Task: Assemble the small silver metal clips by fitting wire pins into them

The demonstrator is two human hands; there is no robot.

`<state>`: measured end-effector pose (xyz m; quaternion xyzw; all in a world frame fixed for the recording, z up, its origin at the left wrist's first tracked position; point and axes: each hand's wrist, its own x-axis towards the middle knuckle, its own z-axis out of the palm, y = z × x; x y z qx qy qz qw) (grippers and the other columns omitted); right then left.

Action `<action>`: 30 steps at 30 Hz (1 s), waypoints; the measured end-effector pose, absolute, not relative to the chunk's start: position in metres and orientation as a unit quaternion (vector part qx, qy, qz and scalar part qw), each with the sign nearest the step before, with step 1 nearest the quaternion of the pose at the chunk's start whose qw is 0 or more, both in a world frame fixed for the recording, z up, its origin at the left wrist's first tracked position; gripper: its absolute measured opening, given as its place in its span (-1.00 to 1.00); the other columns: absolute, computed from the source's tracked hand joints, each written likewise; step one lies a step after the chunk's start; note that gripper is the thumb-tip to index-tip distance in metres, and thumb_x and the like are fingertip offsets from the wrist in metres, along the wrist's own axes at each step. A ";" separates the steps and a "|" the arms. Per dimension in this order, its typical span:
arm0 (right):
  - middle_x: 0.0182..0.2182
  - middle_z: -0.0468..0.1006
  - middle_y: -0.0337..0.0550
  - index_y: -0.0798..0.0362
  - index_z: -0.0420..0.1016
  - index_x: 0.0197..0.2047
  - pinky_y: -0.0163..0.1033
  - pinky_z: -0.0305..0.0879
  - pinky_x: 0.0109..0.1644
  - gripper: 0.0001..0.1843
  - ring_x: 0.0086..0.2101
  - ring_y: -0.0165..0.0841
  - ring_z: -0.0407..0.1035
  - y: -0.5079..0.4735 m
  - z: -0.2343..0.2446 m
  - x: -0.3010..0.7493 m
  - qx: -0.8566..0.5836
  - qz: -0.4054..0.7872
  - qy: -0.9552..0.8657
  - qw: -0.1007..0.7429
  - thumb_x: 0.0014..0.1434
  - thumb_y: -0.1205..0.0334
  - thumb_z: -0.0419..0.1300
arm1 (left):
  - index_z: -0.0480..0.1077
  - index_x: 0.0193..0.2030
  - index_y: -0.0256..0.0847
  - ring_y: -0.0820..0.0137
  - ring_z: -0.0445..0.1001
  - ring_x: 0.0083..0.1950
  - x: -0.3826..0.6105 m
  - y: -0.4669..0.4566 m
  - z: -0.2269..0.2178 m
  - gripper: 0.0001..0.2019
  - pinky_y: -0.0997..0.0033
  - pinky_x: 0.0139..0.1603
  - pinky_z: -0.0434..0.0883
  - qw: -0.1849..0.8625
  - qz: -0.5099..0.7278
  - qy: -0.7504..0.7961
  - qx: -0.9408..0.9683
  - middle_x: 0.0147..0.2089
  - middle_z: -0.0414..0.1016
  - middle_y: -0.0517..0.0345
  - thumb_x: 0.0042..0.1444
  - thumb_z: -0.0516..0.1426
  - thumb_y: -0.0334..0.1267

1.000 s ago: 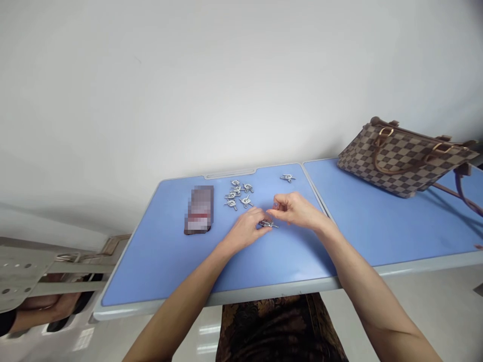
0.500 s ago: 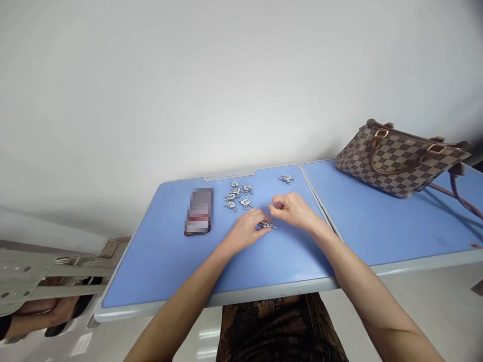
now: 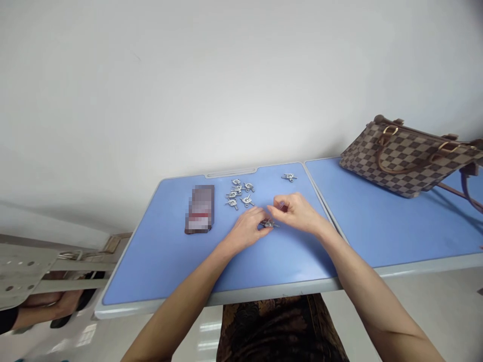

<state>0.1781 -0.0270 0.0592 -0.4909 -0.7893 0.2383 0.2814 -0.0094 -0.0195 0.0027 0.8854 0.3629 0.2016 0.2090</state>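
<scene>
My left hand (image 3: 247,229) rests on the blue table (image 3: 162,261) with its fingers closed on a small metal part (image 3: 268,224) that pokes out to the right. My right hand (image 3: 298,211) hovers just beside it, its fingertips pinched on something tiny that I cannot make out. Just beyond the hands lies a loose cluster of several small silver metal clips (image 3: 238,193). One more clip (image 3: 289,177) lies alone near the table's far edge.
A dark, blurred flat object (image 3: 199,208) lies left of the clips. A brown checkered handbag (image 3: 409,156) stands on the adjoining blue table (image 3: 396,221) at the right. A grey perforated rack (image 3: 22,271) and another person's arm (image 3: 41,304) show at lower left.
The hands have stayed together over the same metal part. My right hand's fingertips shifted slightly toward the left hand. The view wobbled a little.
</scene>
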 end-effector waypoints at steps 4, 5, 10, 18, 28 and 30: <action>-0.67 0.28 -0.34 0.06 0.28 -0.56 -0.34 -0.08 -0.48 -0.69 -0.60 -0.51 0.00 -0.028 0.055 0.174 -0.476 0.224 -0.813 0.248 0.18 0.15 0.07 | 0.39 -0.24 -0.18 0.32 0.39 -0.16 -0.008 -0.020 0.003 -0.93 0.31 -0.12 0.33 0.209 0.200 0.368 0.884 -0.26 0.47 0.16 0.12 0.16 -0.31; -0.66 0.29 -0.33 0.06 0.28 -0.56 -0.34 -0.09 -0.47 -0.69 -0.61 -0.51 0.01 -0.028 0.055 0.174 -0.477 0.218 -0.816 0.244 0.18 0.15 0.08 | 0.39 -0.24 -0.18 0.32 0.39 -0.15 -0.008 -0.020 0.003 -0.93 0.31 -0.12 0.34 0.210 0.200 0.368 0.884 -0.25 0.47 0.16 0.12 0.16 -0.30; -0.66 0.31 -0.32 0.06 0.28 -0.55 -0.32 -0.12 -0.47 -0.70 -0.61 -0.51 0.02 -0.027 0.053 0.175 -0.483 0.191 -0.824 0.227 0.19 0.16 0.07 | 0.39 -0.24 -0.19 0.32 0.38 -0.14 -0.009 -0.020 0.003 -0.93 0.31 -0.10 0.33 0.213 0.203 0.364 0.884 -0.23 0.47 0.15 0.13 0.16 -0.29; -0.64 0.35 -0.31 0.05 0.31 -0.51 -0.31 -0.13 -0.45 -0.71 -0.61 -0.50 0.08 -0.028 0.055 0.176 -0.471 0.180 -0.838 0.207 0.23 0.16 0.05 | 0.39 -0.24 -0.20 0.34 0.37 -0.18 -0.009 -0.020 0.003 -0.93 0.34 -0.13 0.33 0.211 0.205 0.365 0.883 -0.26 0.47 0.16 0.14 0.16 -0.29; -0.66 0.32 -0.31 0.05 0.30 -0.52 -0.30 -0.16 -0.46 -0.73 -0.61 -0.49 0.04 -0.028 0.054 0.177 -0.467 0.168 -0.843 0.206 0.21 0.20 0.04 | 0.38 -0.23 -0.20 0.32 0.37 -0.16 -0.011 -0.018 0.002 -0.90 0.30 -0.10 0.34 0.214 0.199 0.350 0.890 -0.24 0.45 0.14 0.17 0.15 -0.23; -0.66 0.31 -0.32 0.05 0.30 -0.53 -0.29 -0.16 -0.46 -0.73 -0.62 -0.49 0.02 -0.028 0.054 0.176 -0.468 0.168 -0.844 0.202 0.21 0.21 0.04 | 0.38 -0.22 -0.19 0.32 0.37 -0.16 -0.011 -0.018 0.001 -0.91 0.30 -0.11 0.34 0.208 0.200 0.351 0.891 -0.24 0.44 0.13 0.17 0.14 -0.24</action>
